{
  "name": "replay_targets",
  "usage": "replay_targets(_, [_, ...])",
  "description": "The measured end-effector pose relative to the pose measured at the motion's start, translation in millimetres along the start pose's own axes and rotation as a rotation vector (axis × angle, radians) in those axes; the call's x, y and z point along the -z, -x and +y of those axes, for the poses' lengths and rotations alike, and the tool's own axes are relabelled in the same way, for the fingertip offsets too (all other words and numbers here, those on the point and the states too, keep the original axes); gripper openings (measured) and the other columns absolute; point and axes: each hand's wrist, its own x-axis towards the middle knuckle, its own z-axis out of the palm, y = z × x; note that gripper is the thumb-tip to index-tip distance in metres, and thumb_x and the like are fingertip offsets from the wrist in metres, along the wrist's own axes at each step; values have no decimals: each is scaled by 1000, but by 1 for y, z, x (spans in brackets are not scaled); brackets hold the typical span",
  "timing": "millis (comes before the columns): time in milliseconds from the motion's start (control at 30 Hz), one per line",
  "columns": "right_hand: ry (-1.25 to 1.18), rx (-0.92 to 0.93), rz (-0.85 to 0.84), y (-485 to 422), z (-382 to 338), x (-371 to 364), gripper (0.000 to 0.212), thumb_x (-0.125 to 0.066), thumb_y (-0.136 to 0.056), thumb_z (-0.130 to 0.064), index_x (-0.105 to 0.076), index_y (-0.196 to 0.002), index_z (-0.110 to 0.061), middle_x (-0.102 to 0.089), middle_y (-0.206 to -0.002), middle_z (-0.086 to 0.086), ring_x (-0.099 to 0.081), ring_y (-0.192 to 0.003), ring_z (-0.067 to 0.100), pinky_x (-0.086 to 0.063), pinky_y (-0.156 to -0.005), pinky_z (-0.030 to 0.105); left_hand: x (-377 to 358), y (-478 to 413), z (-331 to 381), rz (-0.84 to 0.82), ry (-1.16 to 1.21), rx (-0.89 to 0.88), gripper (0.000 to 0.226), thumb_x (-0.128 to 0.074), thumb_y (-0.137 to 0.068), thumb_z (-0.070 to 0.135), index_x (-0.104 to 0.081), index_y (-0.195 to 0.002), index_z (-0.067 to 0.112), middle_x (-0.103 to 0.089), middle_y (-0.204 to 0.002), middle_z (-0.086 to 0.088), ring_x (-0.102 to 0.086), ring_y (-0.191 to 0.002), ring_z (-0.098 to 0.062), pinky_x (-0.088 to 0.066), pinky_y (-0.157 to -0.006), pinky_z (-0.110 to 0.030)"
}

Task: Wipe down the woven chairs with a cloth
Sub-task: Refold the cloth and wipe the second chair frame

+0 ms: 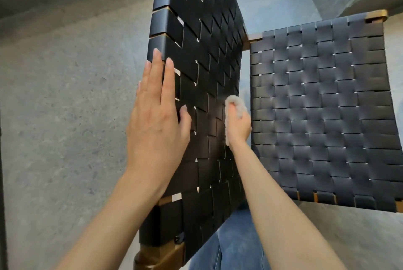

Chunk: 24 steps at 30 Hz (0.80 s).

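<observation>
Head camera is showing the left hand [156, 121] lying flat with straight fingers on the black backrest [202, 36] of the woven chair [322, 112], while the right hand [238, 127] is gripping a pale fluffy cloth [233, 104] and pressing it against the same backrest, low near the seat.

Smooth, faintly glossy leather-like straps across the black woven chair back [202, 40] and black woven seat [322, 106], on a polished brown wooden frame [156, 256]. Fluffy, soft-napped off-white cloth [236, 104]. Matt, speckled grey stone floor [65, 95].
</observation>
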Motion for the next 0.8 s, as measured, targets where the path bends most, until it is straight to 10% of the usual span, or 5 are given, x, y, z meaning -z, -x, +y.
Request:
replay_targets(367, [28, -354, 28, 19, 83, 34, 44, -51, -95, -47, -59, -117, -10, -61, -96, 6, -61, -87, 18, -53, -75, 29, 0, 0, -2, -5, 3, -21, 69, -50, -94, 16, -14, -152, 10, -3, -161, -3, -4, -148, -17, -17, -120, -35])
replay_targets(500, [31, -172, -12, 51, 47, 40, 30, -50, -99, -31, -58, -116, -8, -59, -101, 6, -57, -93, 15, -38, -55, 6, -1, 0, -1, 3, 42, -4, 68, -50, -94, 15, -15, -152, 11, -5, -161, -2, -5, -148, -16, -22, -118, -40])
replay_targets(700, [-215, 312, -183, 99, -52, 27, 32, -59, -91, -29, -56, -123, -24, -54, -126, -5, -48, -104, -20, -37, -81, -3, 0, -1, -3, 38, 191, 6, 56, -40, -100, 14, -18, -151, 14, -9, -160, 4, -3, -146, -6, -13, -120, -32])
replay_targets(800, [-267, 490, -235, 107, -105, 17, 29, -58, -94, -24, -50, -121, -31, -50, -135, 2, -47, -114, -9, -36, -89, -1, 3, -4, -5, 33, 363, 35, 52, -35, -101, 15, -19, -151, 17, -12, -157, 12, -3, -143, 4, -6, -117, -16])
